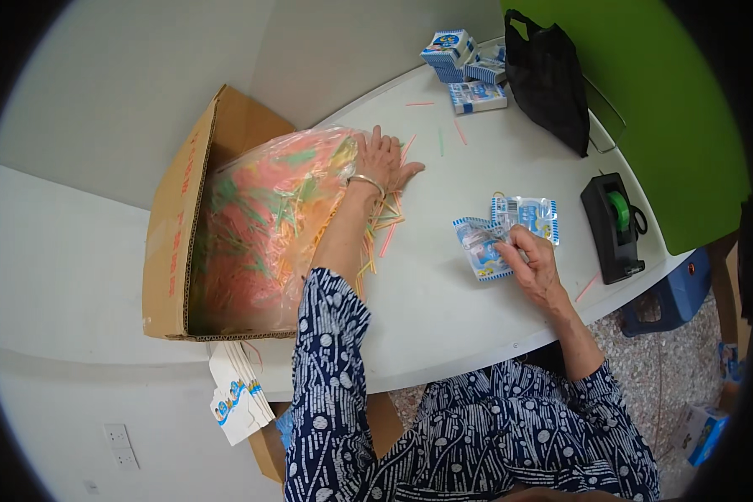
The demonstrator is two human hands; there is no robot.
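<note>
My left hand [380, 165], a bangle at its wrist, lies with fingers stretched out over the mouth of a clear plastic bag [263, 155]. The bag is full of thin pink, green and orange straws and lies in an open cardboard box [169, 251] tipped on its side. Loose straws [387, 240] spill out beneath the hand and forearm. My right hand [534, 261] is closed on a blue and white plastic pouch [479, 248], thumb on its front. A second, similar pouch [540, 215] lies on the table just behind that hand.
Small blue and white boxes [478, 96] are stacked at the back, beside a black plastic bag [548, 79]. At the right stands a black tape dispenser [611, 226] with green tape. Flat white cartons [241, 393] jut out at the table's front left. A blue stool [673, 293] is below right.
</note>
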